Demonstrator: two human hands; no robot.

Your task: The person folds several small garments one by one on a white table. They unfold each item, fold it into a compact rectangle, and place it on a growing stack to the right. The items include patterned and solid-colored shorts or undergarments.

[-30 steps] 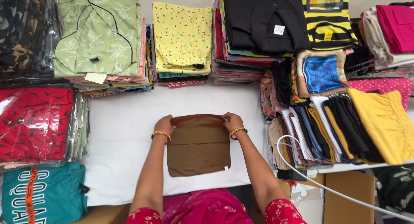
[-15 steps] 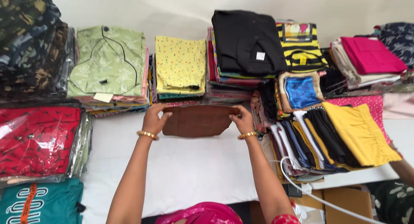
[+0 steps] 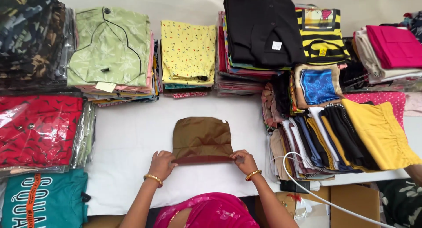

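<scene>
Garment in hand: a folded brown cloth garment (image 3: 201, 135) lies flat in the middle of the white table sheet (image 3: 127, 140), its rounded top edge away from the person and a thin dark red edge along the near side.
Left hand: the left hand (image 3: 161, 164), gold bangle at the wrist, has its fingers closed on the garment's near left corner.
Right hand: the right hand (image 3: 243, 161), also with a gold bangle, pinches the near right corner.
Tag on garment: a tiny white tag shows at the upper right edge of the brown garment.
Packages, left: a red printed garment in a clear plastic bag (image 3: 39, 129) lies at the left edge of the table; a teal shirt with orange and white lettering (image 3: 41, 197) lies nearer, below it.
Labels, far row: a pale green folded top (image 3: 110, 45) tops a stack with a cream rectangular paper tag (image 3: 105, 87) hanging at its front; beside it is a yellow speckled folded stack (image 3: 188, 50); next, a black folded shirt (image 3: 261, 28) bears a small white square label (image 3: 276, 45).
Right side: a yellow and black striped top (image 3: 323, 32), a blue embroidered piece (image 3: 317, 85), and a fanned row of folded cloth ending in yellow fabric (image 3: 378, 131).
Foreground: a white cable (image 3: 303, 188) curves past the table's right corner.
</scene>
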